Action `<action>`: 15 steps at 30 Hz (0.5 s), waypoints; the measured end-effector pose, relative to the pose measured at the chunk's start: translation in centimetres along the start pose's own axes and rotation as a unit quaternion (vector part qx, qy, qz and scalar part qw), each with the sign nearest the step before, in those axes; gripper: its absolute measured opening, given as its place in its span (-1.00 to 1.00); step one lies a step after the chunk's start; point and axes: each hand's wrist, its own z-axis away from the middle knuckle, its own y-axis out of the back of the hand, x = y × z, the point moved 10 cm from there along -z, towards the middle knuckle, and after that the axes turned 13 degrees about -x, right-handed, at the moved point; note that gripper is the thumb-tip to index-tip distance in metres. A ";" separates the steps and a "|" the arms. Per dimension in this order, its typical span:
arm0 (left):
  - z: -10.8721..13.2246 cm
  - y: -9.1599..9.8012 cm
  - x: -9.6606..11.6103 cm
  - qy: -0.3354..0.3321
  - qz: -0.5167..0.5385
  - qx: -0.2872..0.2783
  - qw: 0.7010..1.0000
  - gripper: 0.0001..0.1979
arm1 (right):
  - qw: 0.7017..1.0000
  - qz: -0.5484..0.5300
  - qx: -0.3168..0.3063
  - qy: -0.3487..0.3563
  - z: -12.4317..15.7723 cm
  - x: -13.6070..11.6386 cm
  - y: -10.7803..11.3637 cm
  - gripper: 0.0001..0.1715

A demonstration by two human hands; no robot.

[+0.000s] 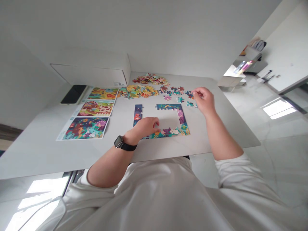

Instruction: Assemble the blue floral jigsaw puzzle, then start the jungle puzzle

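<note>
On the table lies a partly joined puzzle border (184, 123), dark blue and teal, with a gap along its far side and a bare middle. My left hand (145, 125), wearing a black watch, rests over the border's near left part. Its fingers are loosely curled, with thumb and fingertips apart and nothing seen between them. At the right, my right hand (205, 98) pinches a dark blue and orange puzzle piece (189, 94) at its edge; whether the piece is lifted I cannot tell. Close by lie a teal piece (180, 100) and a pink flower piece (167, 98).
Behind the border are a yellow heap of pieces (137, 91) and a red heap (151, 78). Leftward lie a sheet with three reference pictures (85, 128) and a phone (74, 94). A white box (91, 73) stands at the back left against the wall.
</note>
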 end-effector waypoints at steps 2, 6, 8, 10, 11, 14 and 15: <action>0.0 -0.2 0.0 -0.005 0.007 -0.004 1.000 -0.74 | 1.000 0.018 -0.001 0.015 -2.2 -0.1 -0.5 -0.73; 0.1 -0.4 0.0 -0.002 0.012 -0.012 1.000 -0.77 | 0.999 -0.001 -0.024 0.023 -6.3 0.7 -2.8 -0.69; 0.4 -0.1 0.3 -0.008 0.019 -0.008 1.000 -0.78 | 0.999 -0.024 -0.035 0.025 -8.3 1.3 -3.5 -0.67; 0.8 0.7 0.7 -0.024 0.045 0.007 0.999 -0.78 | 0.998 -0.054 -0.033 0.028 -10.2 1.9 -3.5 -0.66; 1.0 1.3 0.9 -0.034 0.062 0.016 0.997 -0.76 | 0.997 -0.071 -0.028 0.029 -11.0 2.3 -3.3 -0.66; 1.6 3.7 1.3 -0.049 0.088 0.043 0.994 -0.72 | 0.992 -0.121 -0.015 0.027 -12.7 3.5 -2.7 -0.67; 1.6 4.6 1.4 -0.051 0.088 0.047 0.994 -0.71 | 0.991 -0.132 -0.013 0.022 -13.0 4.0 -2.6 -0.68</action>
